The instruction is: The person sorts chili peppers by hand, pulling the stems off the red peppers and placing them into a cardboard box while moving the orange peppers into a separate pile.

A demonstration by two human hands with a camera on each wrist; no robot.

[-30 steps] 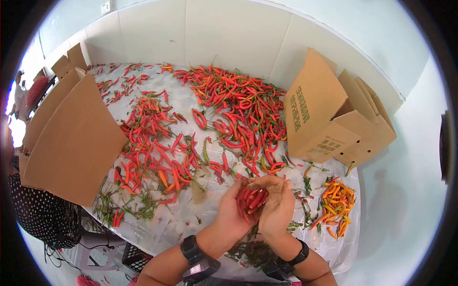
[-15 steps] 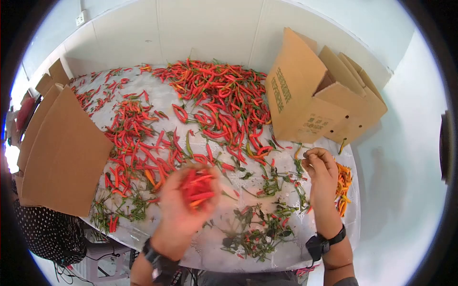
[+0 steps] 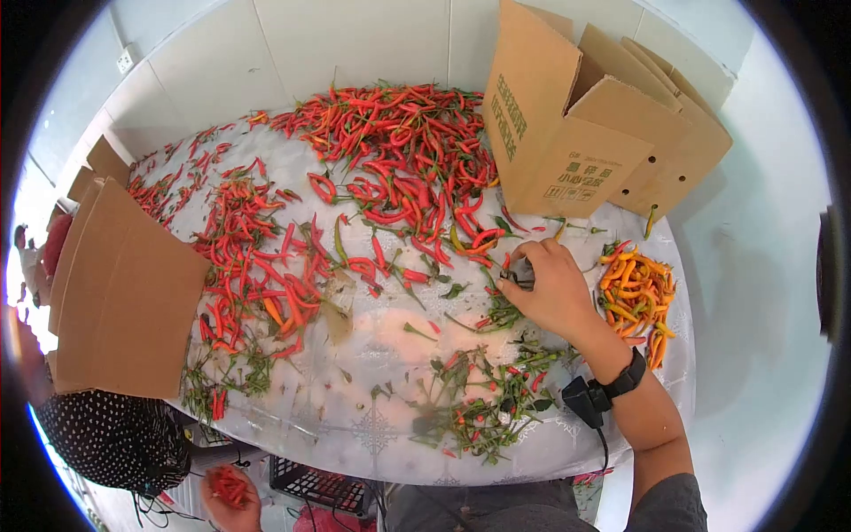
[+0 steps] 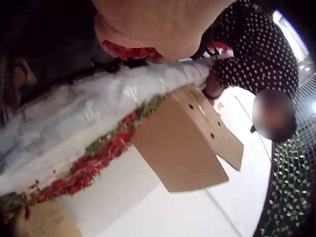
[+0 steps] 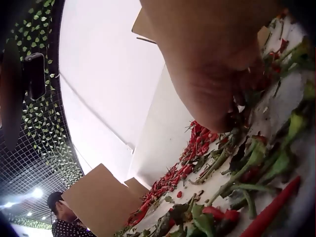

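My left hand (image 3: 232, 504) is low at the left, past the table's front edge, cupped round a handful of red chili peppers (image 3: 229, 486). In the left wrist view, red peppers (image 4: 129, 51) show below the curled left hand (image 4: 153, 27). Over the table, my right hand (image 3: 557, 291) has its fingers and thumb bent round dark green chili stems and leaves (image 3: 521, 277). The right wrist view shows its fingertips down among stems (image 5: 252, 158), partly hidden by the hand. A pile of orange chilies (image 3: 640, 288) lies just right of this hand.
Red chilies (image 3: 399, 133) are heaped at the back of the table (image 3: 372, 426), with more at left. Loose stems (image 3: 487, 403) lie near the front. Cardboard boxes stand at right (image 3: 567, 133) and left (image 3: 124, 293). A person in dotted clothing (image 3: 115, 439) and a black crate (image 3: 319, 483) are at lower left.
The two hands were cupped together round red chilies, then parted. My left hand carried the chilies left and down past the table edge; my right hand went right, then came down onto the stems.
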